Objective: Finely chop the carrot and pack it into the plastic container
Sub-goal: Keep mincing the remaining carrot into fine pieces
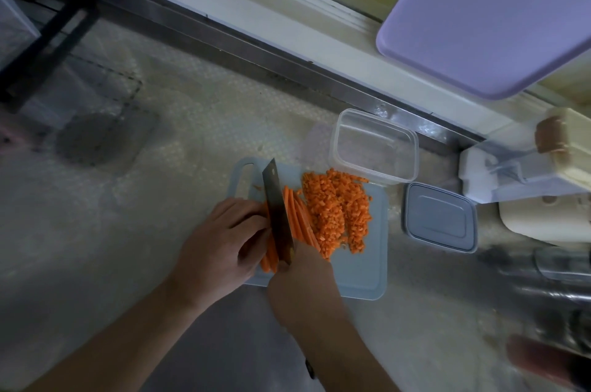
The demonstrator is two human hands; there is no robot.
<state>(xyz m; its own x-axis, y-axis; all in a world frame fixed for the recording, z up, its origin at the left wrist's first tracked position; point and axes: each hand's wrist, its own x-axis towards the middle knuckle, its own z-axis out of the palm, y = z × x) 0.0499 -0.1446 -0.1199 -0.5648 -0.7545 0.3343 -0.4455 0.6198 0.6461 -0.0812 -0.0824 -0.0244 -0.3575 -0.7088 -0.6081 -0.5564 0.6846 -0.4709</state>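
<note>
Hands at work on the cutting board: the left hand, fingers curled, pins carrot strips while the right hand grips the knife. Diced carrot lies right; the plastic container waits, empty, beyond. Fingertips are best kept tucked back, cuts close and even.

A lilac board leans above, perhaps against the window ledge.

Orange carrot dice — pale blue cutting board — lilac tray
</note>
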